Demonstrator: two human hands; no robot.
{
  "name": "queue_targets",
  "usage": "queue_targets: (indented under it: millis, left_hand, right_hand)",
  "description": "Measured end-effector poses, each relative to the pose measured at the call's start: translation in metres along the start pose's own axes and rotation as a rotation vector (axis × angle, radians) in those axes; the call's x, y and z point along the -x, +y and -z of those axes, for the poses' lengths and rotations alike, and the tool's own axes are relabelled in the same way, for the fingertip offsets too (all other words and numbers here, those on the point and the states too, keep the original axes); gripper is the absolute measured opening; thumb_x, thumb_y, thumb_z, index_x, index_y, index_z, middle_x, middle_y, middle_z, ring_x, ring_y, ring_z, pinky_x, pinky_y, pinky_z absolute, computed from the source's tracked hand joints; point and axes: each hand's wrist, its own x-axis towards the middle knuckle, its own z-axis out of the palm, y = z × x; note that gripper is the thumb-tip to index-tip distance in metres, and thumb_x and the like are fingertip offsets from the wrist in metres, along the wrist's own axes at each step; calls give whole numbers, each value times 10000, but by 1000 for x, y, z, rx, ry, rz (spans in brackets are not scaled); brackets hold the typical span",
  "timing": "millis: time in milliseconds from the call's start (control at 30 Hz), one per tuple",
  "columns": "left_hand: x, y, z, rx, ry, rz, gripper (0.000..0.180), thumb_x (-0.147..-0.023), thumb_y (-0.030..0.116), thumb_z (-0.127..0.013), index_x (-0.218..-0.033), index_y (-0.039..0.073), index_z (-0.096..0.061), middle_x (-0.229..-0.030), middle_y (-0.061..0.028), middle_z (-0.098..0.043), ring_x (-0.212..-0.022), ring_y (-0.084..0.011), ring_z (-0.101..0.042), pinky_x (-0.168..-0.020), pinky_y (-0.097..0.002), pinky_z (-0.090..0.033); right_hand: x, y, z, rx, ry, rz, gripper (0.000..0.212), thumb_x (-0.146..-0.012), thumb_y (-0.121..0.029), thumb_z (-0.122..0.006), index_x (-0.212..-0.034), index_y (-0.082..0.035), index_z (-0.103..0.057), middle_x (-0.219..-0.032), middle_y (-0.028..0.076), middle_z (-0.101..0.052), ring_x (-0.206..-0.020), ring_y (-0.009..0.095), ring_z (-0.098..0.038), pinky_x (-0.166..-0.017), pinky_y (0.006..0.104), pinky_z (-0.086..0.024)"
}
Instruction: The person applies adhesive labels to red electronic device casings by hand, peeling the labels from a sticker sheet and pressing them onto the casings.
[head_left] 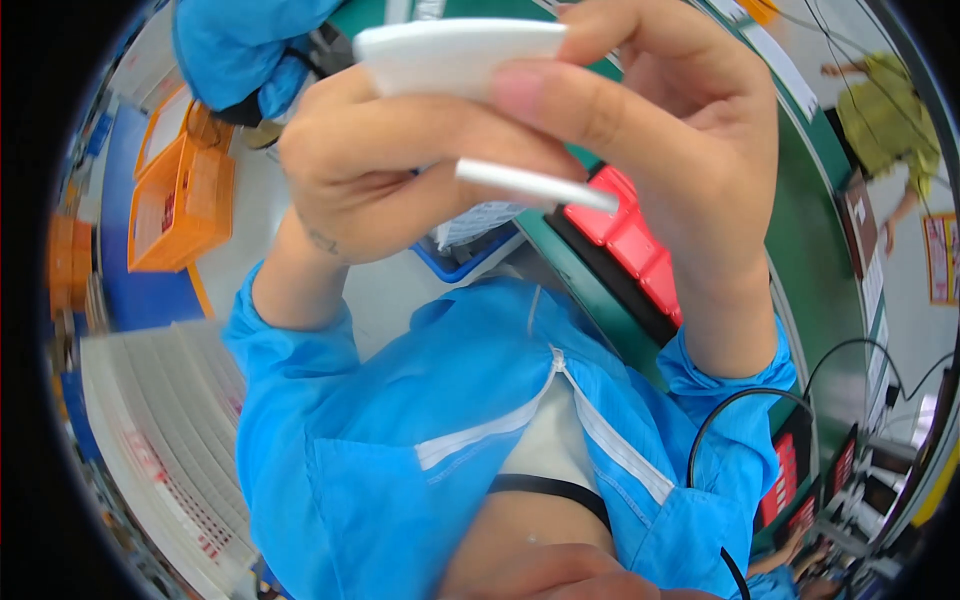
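Note:
A smooth white piece with a slightly curved edge (460,52) is held up close at the top of the view; its kind does not show. My right hand (680,130) pinches its right end between thumb and forefinger. My left hand (380,160) is closed, with bent fingers under and against the same piece. A thin white rod-like part (535,185) juts out below the left fingers, toward the right palm. Whether it joins the larger piece is hidden. Both hands are slightly blurred.
Red trays (630,230) lie on the green bench (815,210) beside my right forearm. A blue bin (465,262) stands below my hands. Orange crates (185,205) and stacked pale trays (165,430) are at left. Another person's blue sleeve (235,50) shows at upper left. A black cable (740,395) loops by my right elbow.

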Motion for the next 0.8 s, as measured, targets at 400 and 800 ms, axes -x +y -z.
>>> queue_targets:
  millis: [400,800]
  left_hand:
    - [70,-35,-119,595,-372,986,145,-823,99,-507,-912,-11,-536,-819,-94,-598,-721,-119,-589,-629,-213,-468]
    - [56,-30,-193,795,-337,1332,187,-830,155,-518,-803,-24,-565,-652,-91,-593,-520,-117,-573,-452,-199,-455]
  right_hand:
    - [199,78,157,663,340,-677,206,-837,-130,-480,-1008,-39,-552,-1024,58,-524,-958,137,-478,-831,247,-356]
    - [239,88,84,528,522,-523,281,-676,-56,-650,-941,-55,-557,-918,77,-518,-773,166,-508,-663,254,-404]
